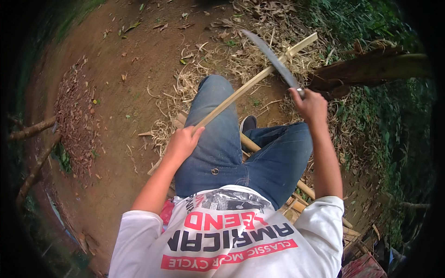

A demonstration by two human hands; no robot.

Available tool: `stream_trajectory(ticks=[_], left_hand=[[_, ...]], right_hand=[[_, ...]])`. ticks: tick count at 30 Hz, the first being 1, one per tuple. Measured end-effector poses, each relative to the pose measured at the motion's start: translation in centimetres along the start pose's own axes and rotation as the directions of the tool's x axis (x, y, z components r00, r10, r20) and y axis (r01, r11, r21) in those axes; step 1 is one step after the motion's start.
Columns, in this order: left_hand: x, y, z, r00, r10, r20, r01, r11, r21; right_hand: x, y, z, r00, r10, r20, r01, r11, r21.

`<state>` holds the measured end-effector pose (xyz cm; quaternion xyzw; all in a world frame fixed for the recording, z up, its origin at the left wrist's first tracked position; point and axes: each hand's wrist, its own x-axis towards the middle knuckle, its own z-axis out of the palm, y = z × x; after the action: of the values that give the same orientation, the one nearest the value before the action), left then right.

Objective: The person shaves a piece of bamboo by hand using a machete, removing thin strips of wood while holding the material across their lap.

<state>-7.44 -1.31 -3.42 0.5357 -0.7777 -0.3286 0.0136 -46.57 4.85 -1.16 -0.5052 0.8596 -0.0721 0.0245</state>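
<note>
A long, pale bamboo strip (232,98) slants across my raised left thigh, its far end up and to the right. My left hand (182,144) is closed round its near end, with the thumb along the strip. In my right hand (309,105) is the handle of a machete with a long, slightly curved blade (272,56). The blade crosses the strip near its far end and is a little blurred. A knob-like joint in the strip shows just beyond the blade. My fingers hide most of the machete's handle.
Curled shavings (241,62) litter the ground ahead and beside my left leg. A thick log (371,69) lies at the right, with green plants behind it. Bamboo poles (303,189) are under and beside me. Branches (34,129) stand at the far left near dry leaves.
</note>
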Motion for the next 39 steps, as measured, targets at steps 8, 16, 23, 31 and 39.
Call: stream_trajectory(ticks=[8,16,23,31,39], left_hand=[[-0.9,-1.1,-0.2,1.000,-0.011,0.014,0.011,1.000,0.015],[0.5,0.7,-0.4,1.000,-0.008,-0.006,0.008,1.000,-0.004],[-0.2,-0.1,-0.8,0.999,0.034,0.033,-0.035,0.999,0.030],[0.3,0.3,-0.8,1.000,0.000,0.018,0.000,1.000,0.014],[-0.1,-1.2,-0.6,0.999,0.013,0.044,-0.012,1.000,-0.016]], right_hand=[[-2.4,-5.3,3.4,0.893,-0.429,0.139,0.430,0.903,0.022],[0.1,-0.4,0.2,0.998,-0.040,-0.047,0.040,0.999,-0.005],[0.2,2.7,2.5,0.999,-0.038,-0.003,0.038,0.998,0.053],[-0.8,-1.2,-0.3,0.994,-0.045,0.103,0.042,0.998,0.037],[3.3,8.2,-2.3,0.986,0.148,-0.080,-0.160,0.972,-0.174]])
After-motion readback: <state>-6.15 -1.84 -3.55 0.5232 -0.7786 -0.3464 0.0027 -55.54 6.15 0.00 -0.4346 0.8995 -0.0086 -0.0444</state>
